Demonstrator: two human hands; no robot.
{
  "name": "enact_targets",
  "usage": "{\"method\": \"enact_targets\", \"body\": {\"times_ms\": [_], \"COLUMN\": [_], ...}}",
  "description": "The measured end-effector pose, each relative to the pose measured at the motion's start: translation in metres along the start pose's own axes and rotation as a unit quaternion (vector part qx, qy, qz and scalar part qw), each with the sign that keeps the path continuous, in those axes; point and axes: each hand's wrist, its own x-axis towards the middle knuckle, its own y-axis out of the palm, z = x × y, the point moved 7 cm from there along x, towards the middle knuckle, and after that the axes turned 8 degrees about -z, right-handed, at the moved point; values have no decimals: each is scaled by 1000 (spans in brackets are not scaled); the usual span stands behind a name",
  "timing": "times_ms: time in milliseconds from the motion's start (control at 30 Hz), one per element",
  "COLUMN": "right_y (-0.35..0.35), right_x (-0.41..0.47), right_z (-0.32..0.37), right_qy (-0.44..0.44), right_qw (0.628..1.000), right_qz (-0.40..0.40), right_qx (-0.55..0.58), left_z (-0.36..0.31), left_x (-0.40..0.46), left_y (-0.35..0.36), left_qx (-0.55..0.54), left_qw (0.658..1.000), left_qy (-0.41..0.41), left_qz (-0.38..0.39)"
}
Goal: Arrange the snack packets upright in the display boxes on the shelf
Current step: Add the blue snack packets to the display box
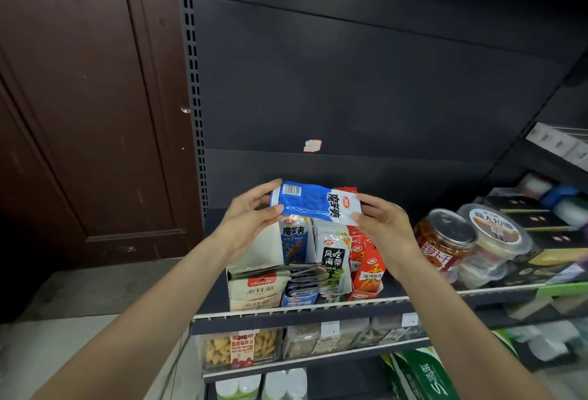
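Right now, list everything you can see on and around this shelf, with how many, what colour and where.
held packet: one, blue and white, sideways above the display boxes, a red packet behind it
display boxes: four in a row on the shelf; cream, blue, grey-white and red packets
jar: one, clear with red label, right of the boxes
round tubs: stacked, clear, right of the jar
black boxes: several, far right
lower-shelf snack packs: several, clear, below
door: dark brown, left
left hand: grip on the packet's left end
right hand: grip on its right end
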Motion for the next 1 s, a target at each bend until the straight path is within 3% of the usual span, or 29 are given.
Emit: {"method": "enact_targets", "body": {"times_ms": [133, 400, 633, 800, 900, 1000], "right_y": [4, 7, 7, 4, 5, 10], "right_x": [-6, -8, -7, 1, 11, 22], "right_z": [0, -1, 4, 25, 31, 30], "right_qy": [-13, -59, -72, -240, -278, -292], "right_qw": [997, 995, 993, 958, 936, 916], "right_qz": [63, 64, 79, -1, -33, -35], "right_qx": [42, 42, 41, -155, -213, -274], "left_z": [-7, -6, 19, 38, 33, 28], "left_x": [-4, -7, 3, 10, 20, 24], "left_y": [-4, -8, -19, -16, -16, -14], "left_qx": [137, 158, 52, 54, 217, 470], "left_qw": [988, 984, 998, 992, 973, 877], "left_qy": [63, 82, -38, -112, -40, 95], "left_qz": [10, 19, -21, -34, -62, -34]}}
